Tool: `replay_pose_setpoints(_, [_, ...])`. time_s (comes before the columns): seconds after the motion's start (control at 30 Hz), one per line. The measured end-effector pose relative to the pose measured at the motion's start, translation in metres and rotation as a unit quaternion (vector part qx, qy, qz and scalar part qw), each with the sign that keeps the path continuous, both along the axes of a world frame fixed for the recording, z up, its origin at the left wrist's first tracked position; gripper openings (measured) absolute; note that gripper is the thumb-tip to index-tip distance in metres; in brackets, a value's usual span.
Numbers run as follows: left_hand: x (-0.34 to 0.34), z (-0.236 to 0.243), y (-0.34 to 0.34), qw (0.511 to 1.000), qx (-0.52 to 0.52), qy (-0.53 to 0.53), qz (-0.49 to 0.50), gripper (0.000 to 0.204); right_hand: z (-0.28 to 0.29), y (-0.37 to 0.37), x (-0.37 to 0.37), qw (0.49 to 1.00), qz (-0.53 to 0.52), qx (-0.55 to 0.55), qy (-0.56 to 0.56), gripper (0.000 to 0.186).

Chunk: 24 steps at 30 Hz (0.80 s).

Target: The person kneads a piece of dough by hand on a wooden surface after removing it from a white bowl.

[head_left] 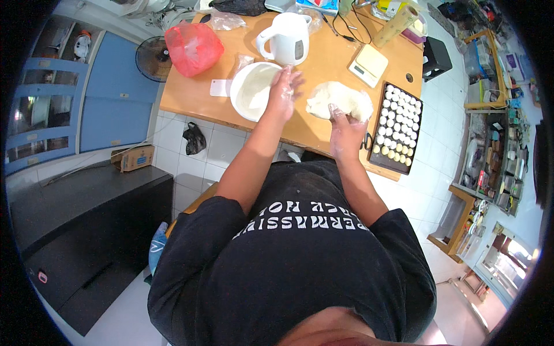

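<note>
A pale, floury mass of dough lies near the table's front edge. My right hand grips its near edge, with the thumb on top and the other fingers mostly hidden. To the left, my left hand is raised at the right rim of a white bowl. Its fingers are apart, dusted with white and slightly blurred, and nothing shows in them. White powder coats the inside of the bowl, where a pale flat piece also shows.
A dark tray of small round balls, white and some yellowish, sits at the table's right. Behind the dough is a cream kitchen scale. A white electric kettle and a red plastic bag stand farther back. Black-handled scissors lie beside the tray.
</note>
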<state>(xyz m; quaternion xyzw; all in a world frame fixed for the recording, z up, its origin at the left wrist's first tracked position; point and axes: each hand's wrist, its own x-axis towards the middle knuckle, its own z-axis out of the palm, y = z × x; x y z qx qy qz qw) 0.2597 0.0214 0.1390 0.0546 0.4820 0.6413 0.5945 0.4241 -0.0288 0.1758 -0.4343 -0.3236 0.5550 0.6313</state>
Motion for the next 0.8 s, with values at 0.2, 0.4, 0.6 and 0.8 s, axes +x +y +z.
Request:
replay_pose_setpoints(0.2, [0.04,0.012,-0.019,0.981,0.134,-0.065,-0.127,0.045,0.024,0.006,0.002,0.993,0.11,0.041,-0.025,0.076])
replay_pose_setpoints(0.4, [0.011,0.013,-0.008,0.989,0.068,-0.018,-0.132,0.059,0.046,0.031,0.04,0.995,0.095,0.01,0.024,0.06])
replay_pose_setpoints(0.6, [0.058,0.018,-0.011,0.989,0.125,0.039,-0.072,0.074,0.063,0.029,0.034,0.973,0.189,0.044,-0.125,0.06])
replay_pose_setpoints(0.8, [0.049,0.025,-0.012,1.0,0.017,0.006,-0.003,0.084,0.054,0.053,0.065,0.977,0.202,-0.046,0.044,0.064])
